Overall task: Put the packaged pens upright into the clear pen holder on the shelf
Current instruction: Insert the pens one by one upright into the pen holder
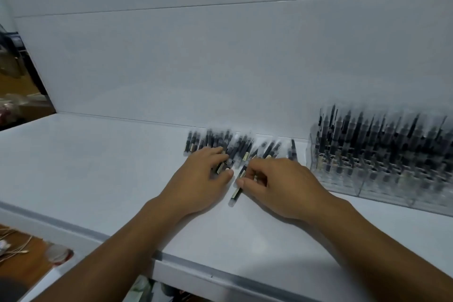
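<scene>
On the white shelf (98, 167) the left hand (201, 179) lies with bent fingers over a pile of packaged pens (228, 144) lying flat against the back wall (171, 68) — the blur hides whether it grips any. Their pale label bands are unreadable. The right hand (282, 186) pinches one pen (235, 192) lying tilted just in front of the pile. Further right stands the clear holder (367, 179) — crowded with upright pens.

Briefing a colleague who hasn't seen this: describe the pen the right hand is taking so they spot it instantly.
On the white shelf, left of the clear pen holder, lies a row of packaged pens. The right hand pinches one pen, the only one jutting out toward the front edge.
</scene>
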{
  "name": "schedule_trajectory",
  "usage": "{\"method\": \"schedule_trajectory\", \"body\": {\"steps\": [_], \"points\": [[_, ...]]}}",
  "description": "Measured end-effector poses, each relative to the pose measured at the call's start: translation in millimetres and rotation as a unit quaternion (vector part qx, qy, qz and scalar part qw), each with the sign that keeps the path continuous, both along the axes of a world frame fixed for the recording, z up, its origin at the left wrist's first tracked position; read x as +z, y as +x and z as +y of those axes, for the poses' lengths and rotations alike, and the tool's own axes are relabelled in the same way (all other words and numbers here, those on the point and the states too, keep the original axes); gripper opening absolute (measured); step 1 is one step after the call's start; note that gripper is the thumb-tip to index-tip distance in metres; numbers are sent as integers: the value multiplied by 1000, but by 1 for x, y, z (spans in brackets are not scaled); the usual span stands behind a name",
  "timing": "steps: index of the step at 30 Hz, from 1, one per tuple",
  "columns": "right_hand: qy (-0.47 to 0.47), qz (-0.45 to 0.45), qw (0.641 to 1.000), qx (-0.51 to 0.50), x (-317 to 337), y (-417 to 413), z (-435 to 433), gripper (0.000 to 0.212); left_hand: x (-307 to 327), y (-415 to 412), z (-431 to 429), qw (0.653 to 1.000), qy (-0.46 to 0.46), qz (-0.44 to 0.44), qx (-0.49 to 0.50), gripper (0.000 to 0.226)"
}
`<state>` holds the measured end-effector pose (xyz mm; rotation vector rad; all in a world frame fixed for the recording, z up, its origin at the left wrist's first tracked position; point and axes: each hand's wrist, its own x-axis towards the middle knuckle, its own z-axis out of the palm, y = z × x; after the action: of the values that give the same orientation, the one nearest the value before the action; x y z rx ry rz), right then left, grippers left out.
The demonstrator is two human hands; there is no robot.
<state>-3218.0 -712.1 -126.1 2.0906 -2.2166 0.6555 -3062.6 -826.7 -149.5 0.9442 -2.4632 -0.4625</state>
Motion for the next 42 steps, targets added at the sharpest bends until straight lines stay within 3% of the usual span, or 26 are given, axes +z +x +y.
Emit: {"method": "schedule_trajectory", "body": {"steps": [4,8,14,19,22,28,33,38,42], "points": [[3,-51,999,-9,-2,-1,1,25,10,4,11,998,-9,53,-17,22],[-5,-129,991,-34,0,0,0,16,21,-6,-3,984,38,137,110,23],[-9,-255,966,-46,-2,-3,-4,10,38,-21,-47,984,71,-42,157,37],[-22,-363,931,-38,-2,-2,-6,12,50,-34,-58,976,104,-114,152,43],[-19,-413,910,-27,-3,-3,-8,18,54,-38,-62,967,147,-127,163,44],[-3,-498,867,-14,-9,-3,-13,26,53,-33,-66,947,280,-48,148,32],[-2,-519,855,-13,-11,-3,-15,16,53,-29,-64,933,332,4,137,17],[-5,-501,865,-8,-8,-1,-12,9,46,-25,-61,946,298,13,127,15],[-5,-465,886,-1,0,1,-5,6,41,-22,-50,944,290,100,122,16]]}}
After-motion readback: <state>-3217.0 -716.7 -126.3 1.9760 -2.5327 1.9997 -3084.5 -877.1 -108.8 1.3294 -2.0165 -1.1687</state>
